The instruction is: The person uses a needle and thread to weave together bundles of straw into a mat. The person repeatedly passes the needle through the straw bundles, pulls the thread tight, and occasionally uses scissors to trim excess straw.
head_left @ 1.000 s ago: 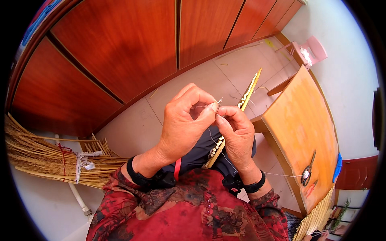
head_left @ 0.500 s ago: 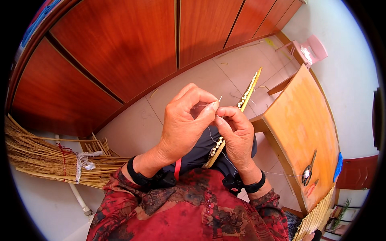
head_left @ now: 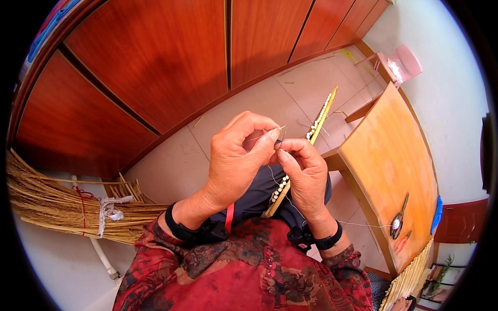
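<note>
My left hand [head_left: 236,153] pinches a thin white thread [head_left: 358,224] between thumb and forefinger, its tip poking out beyond them. Close beside it, my right hand [head_left: 306,173] is closed in a pinch on a thin dark needle [head_left: 284,135] that points upward. Thread tip and needle are almost together; whether the thread passes through the eye is too small to tell. Below the hands, a narrow strip of cut stalks [head_left: 321,116] with pale round ends lies slantwise across my lap, partly hidden by my right hand. The thread trails past my right wrist to a small white spool [head_left: 396,224].
At right stands a wooden table [head_left: 389,166] with black scissors [head_left: 400,212], a red-handled tool [head_left: 403,241] and a blue item [head_left: 436,215]. A bundle of dry stalks [head_left: 135,213] lies at left. Red-brown cabinets [head_left: 150,57] line the far side; a pink chair [head_left: 407,63] stands back right.
My hands have drawn slightly apart, the left moving a little leftward. The needle now shows between them, and the thread tip leans more to the right.
</note>
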`<action>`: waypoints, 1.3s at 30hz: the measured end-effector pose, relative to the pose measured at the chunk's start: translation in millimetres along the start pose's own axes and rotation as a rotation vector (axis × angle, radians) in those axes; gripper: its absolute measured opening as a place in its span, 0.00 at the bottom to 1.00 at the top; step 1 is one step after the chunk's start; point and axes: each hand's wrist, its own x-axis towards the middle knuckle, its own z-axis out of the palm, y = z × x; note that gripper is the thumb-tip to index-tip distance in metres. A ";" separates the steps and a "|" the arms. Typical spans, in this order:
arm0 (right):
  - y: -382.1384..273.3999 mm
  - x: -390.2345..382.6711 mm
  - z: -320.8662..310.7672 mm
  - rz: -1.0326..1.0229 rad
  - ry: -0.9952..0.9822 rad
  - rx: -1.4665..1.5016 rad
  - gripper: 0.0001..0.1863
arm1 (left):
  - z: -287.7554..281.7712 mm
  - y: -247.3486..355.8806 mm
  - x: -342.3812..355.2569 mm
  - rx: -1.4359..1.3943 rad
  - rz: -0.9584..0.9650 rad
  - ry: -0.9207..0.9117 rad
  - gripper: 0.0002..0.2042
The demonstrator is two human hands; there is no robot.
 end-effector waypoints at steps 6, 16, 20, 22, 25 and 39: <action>0.3 -0.6 0.6 0.005 0.004 0.019 0.05 | -0.8 0.7 -1.0 -0.047 -0.041 -0.017 0.02; 0.9 -0.6 2.1 -0.010 0.004 0.011 0.05 | -0.5 2.3 -1.1 0.064 0.026 0.000 0.03; 1.7 -1.0 2.6 -0.006 0.008 -0.014 0.06 | -1.6 -2.2 -0.2 0.152 0.104 0.024 0.03; 3.1 -1.1 3.2 -0.019 0.016 0.014 0.06 | -1.7 -2.2 0.3 0.277 0.173 0.040 0.03; 3.9 -1.7 2.5 -0.026 0.019 0.004 0.07 | -2.4 -8.4 -1.3 0.286 0.214 0.008 0.04; 5.7 -2.8 2.0 -0.039 0.021 -0.048 0.07 | -2.9 -10.0 -0.9 0.379 0.278 -0.007 0.05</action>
